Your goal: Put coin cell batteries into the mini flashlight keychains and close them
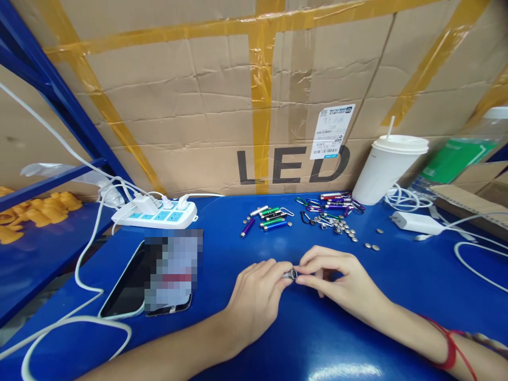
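My left hand [257, 296] is closed around what looks like a mini flashlight [289, 274]; only its silvery end with a small ring shows, and the body is hidden in the fingers. With thumb and fingertips, my right hand [345, 275] pinches the ring at that end. Behind the hands lies a group of mini flashlights in several colours, among them a purple one [247, 227] and a blue one [275, 226]. To their right are coloured carabiner clips [305, 217], metal rings, and several button cells [368, 245].
A white power strip [159, 215] and two phones, one dark-screened [125, 286], lie at left on the blue tabletop [222, 254]. A lidded white cup [384, 169], a charger [416, 223] and cables are at right. A large cardboard box [198, 106] stands behind.
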Available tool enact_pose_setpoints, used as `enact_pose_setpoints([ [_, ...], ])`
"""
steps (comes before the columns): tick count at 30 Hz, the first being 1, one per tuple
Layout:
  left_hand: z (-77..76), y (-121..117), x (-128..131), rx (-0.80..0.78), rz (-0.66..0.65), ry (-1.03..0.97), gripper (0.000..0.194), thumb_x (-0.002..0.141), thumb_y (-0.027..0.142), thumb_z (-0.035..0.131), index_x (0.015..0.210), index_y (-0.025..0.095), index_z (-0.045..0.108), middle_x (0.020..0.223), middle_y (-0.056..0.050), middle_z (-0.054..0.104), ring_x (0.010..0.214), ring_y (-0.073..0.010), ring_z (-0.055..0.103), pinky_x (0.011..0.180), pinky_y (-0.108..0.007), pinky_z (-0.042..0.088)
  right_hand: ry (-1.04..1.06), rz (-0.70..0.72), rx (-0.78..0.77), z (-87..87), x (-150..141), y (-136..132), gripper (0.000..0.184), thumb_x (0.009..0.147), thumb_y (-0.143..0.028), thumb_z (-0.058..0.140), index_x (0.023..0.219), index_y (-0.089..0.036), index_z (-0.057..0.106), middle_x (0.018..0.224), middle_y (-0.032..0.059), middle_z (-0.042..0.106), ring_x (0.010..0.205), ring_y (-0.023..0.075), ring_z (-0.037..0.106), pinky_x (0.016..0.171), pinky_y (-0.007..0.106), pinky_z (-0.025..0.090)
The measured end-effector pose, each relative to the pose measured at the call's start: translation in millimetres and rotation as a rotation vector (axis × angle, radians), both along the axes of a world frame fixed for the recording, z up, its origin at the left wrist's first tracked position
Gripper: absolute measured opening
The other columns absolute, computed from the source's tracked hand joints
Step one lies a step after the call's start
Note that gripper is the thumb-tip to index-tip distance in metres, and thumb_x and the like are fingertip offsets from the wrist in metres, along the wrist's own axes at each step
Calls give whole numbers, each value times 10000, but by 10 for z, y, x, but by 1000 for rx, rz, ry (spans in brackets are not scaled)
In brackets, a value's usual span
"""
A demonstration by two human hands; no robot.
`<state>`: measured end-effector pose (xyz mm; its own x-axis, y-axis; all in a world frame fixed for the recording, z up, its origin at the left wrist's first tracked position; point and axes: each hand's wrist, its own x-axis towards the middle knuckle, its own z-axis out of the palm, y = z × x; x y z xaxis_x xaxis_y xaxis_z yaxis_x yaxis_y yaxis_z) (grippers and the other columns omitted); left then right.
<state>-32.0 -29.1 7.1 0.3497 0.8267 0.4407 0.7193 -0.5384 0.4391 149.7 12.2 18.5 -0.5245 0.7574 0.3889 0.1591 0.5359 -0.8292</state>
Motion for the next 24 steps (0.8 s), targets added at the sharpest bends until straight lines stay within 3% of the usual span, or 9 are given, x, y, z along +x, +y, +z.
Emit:
enact_pose_setpoints([
  [5,9,7,3,-50,-57,-12,188,905,151,395,937,189,577,869,-15,651,774,-153,595,767,-287,474,37,34,-114,4,-12,-1,224,759,-292,673,615,-123,639,747,37,578,421,38,513,390,154,440],
  [14,11,5,-4,-191,-112,-145,169,905,112,371,913,172,528,888,-15,651,818,-141,599,772,-257,458,82,40,-54,8,-4,1,218,781,-269,646,619,-123,651,729,36,577,389,36,506,363,154,435],
  [24,-4,3,-32,-199,-228,-138,149,918,143,366,925,166,514,899,-36,662,832,-153,638,730,-239,481,41,96,-98,4,17,-16,217,809,-248,613,637,-134,679,737,37,568,429,34,510,383,145,442],
])
